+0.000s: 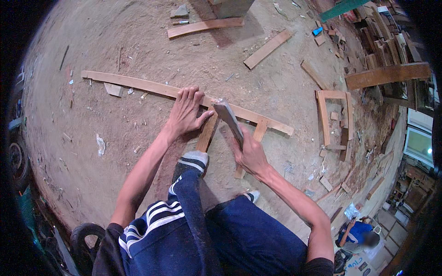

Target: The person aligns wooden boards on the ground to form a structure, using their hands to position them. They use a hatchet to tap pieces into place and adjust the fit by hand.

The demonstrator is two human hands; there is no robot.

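A long wooden strip [138, 83] lies across the dirt ahead of me, with a short wooden crosspiece [207, 133] and a second crosspiece [260, 131] meeting its near side. My left hand [186, 110] is closed over the strip, its fingers wrapped on top and the thumb by the first joint. My right hand [253, 155] grips a long grey bar-like tool [229, 120]; its far end is over the strip just right of that joint. Whether the tool's end touches the wood, I cannot tell. My striped-sock foot [193, 161] is against the first crosspiece's near end.
Loose planks [269, 48] lie farther off, and a small wooden frame [324, 117] rests at the right. Stacked timber [386, 50] stands at the far right. A person in blue [357, 232] sits at the lower right. A tyre [87, 237] is at the lower left.
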